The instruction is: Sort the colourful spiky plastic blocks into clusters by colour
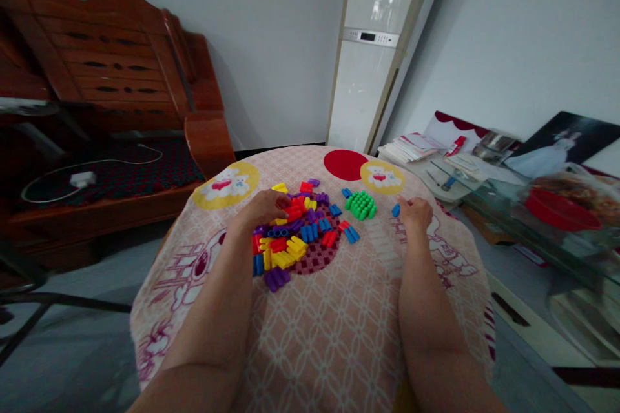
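Note:
Over the left side of a pile of coloured plastic building blocks (283, 257) is my left hand (264, 208). Its fingers are apart and slightly bent beside the red blocks (296, 208), with nothing visibly gripped. The pile mixes red, yellow, purple and blue tube-shaped pieces. At the right of the table, my right hand (416, 211) pinches a small blue block (396, 210) between its fingertips. Between the hands sits a cluster of joined green blocks (361, 204). Near it lie a joined red-and-blue piece (349, 231) and a loose blue block (335, 210).
A patterned cloth (320, 335) covers the round table. To the right is a glass shelf (523, 206) bearing papers, a red bowl (562, 210) and a framed photo (564, 142). A wooden bench (111, 64) stands at left, a tall white air conditioner (365, 77) behind.

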The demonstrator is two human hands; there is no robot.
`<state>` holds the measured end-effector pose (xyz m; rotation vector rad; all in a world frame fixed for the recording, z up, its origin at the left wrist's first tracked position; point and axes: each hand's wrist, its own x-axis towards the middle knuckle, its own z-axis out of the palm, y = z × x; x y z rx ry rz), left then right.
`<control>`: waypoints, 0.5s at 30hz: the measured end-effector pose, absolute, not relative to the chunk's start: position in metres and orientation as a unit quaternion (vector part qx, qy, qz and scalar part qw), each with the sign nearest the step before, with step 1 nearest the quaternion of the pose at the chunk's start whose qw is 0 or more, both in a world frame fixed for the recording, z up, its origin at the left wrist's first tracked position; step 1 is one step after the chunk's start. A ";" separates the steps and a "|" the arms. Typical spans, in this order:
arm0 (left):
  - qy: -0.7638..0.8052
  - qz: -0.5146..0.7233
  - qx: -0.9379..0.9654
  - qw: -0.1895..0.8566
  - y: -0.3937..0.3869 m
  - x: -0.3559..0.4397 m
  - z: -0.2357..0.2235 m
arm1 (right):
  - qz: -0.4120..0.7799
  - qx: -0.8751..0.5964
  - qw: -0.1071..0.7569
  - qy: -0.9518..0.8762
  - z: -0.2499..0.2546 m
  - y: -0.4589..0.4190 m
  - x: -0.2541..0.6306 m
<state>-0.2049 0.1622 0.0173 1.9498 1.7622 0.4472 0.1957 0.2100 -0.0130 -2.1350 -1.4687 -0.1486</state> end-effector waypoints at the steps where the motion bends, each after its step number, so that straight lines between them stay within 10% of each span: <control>1: 0.643 0.160 0.712 0.232 0.162 -0.206 0.017 | -0.066 -0.792 0.281 -0.538 -0.011 0.211 0.198; 15: 0.664 0.099 0.716 0.194 0.158 -0.207 0.021 | -0.038 -0.739 0.186 -0.647 -0.028 0.214 0.203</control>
